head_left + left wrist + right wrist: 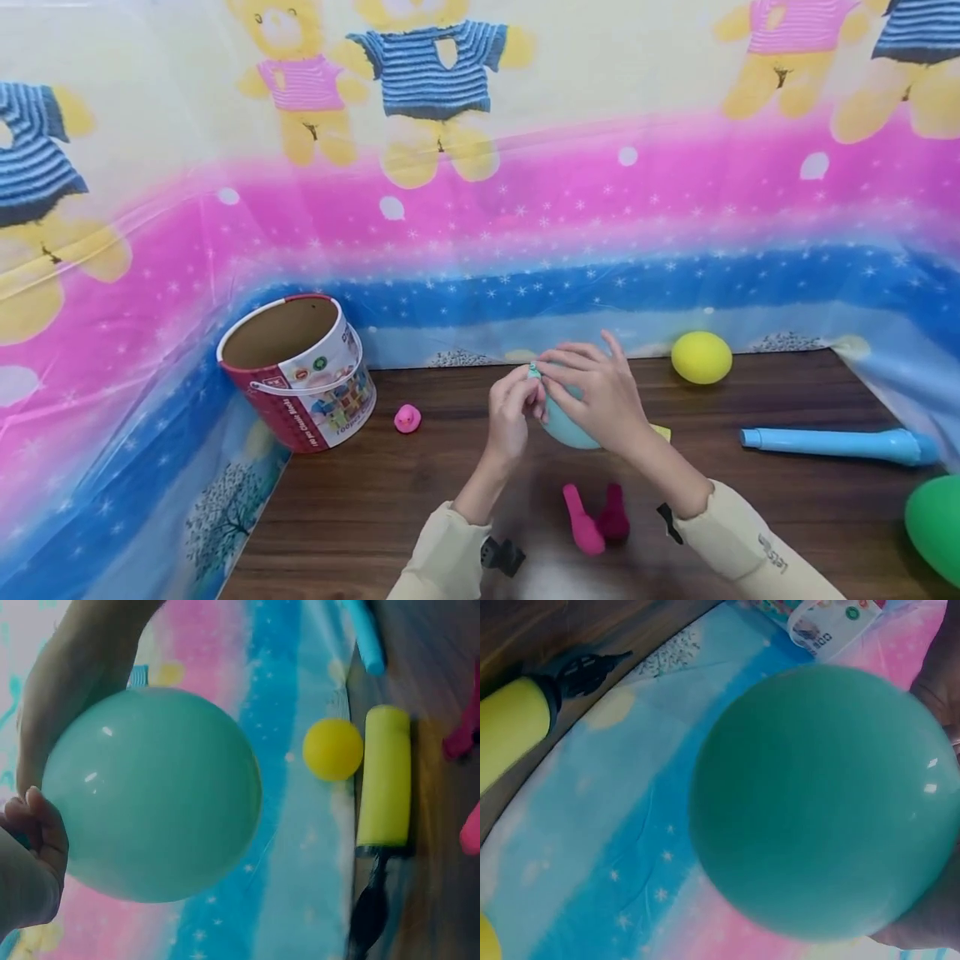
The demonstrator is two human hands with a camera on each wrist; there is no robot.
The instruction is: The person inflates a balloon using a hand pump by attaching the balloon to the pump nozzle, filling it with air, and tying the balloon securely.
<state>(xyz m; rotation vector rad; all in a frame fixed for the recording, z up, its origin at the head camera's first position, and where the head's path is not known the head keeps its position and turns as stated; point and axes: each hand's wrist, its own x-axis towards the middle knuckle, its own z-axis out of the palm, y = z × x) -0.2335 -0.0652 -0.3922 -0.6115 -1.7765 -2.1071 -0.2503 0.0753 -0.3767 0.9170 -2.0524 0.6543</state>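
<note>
Over the table is an inflated teal balloon (570, 425), its neck (533, 369) pointing up between both hands. My left hand (512, 408) has its fingers curled in and pinches the neck from the left. From the right, my right hand (596, 392) reaches over the balloon, fingertips at the neck and the outer fingers raised. The balloon's round body (154, 795) fills much of the left wrist view and hides part of the hands. It also covers most of the right hand in the right wrist view, where the balloon (825, 802) sits large.
Below the hands lie two uninflated pink balloons (583, 521). A yellow hand pump (385, 776) and small yellow balloon (701, 357) are at the back. At right are a light blue tube (832, 444) and green balloon (937, 529); at left, a bucket (348, 408) and pink rubber duck (407, 418).
</note>
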